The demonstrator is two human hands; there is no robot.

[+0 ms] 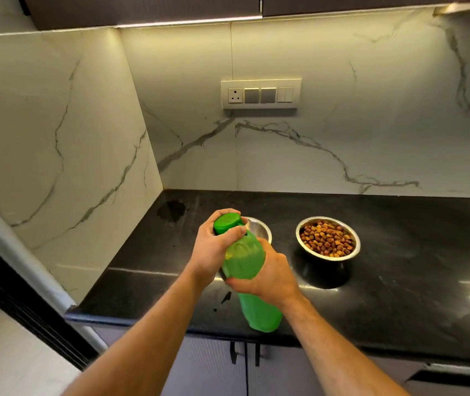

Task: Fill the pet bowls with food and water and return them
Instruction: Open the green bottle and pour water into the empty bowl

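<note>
A black counter (399, 252) fills the lower right of the frame, glossy and hard, with a damp patch near its back left corner.

A green bottle (246, 261) sits at lower centre, tilted with its cap toward the upper left and its base hanging over the counter's front edge. It looks like stiff plastic, probably fairly heavy if full and smooth enough to slip, so a grip round the wide body suits it best. The right hand (268, 277) wraps the body at mid-height.

Right of centre stands the food bowl (354, 238), steel and full of brown kibble. It looks rigid and should lift best by the rim, held level.

The left hand (213, 244) closes on the cap (227, 222), likely to twist it.

The second steel bowl (262, 230), mostly hidden behind the bottle, appears empty and probably light.
</note>
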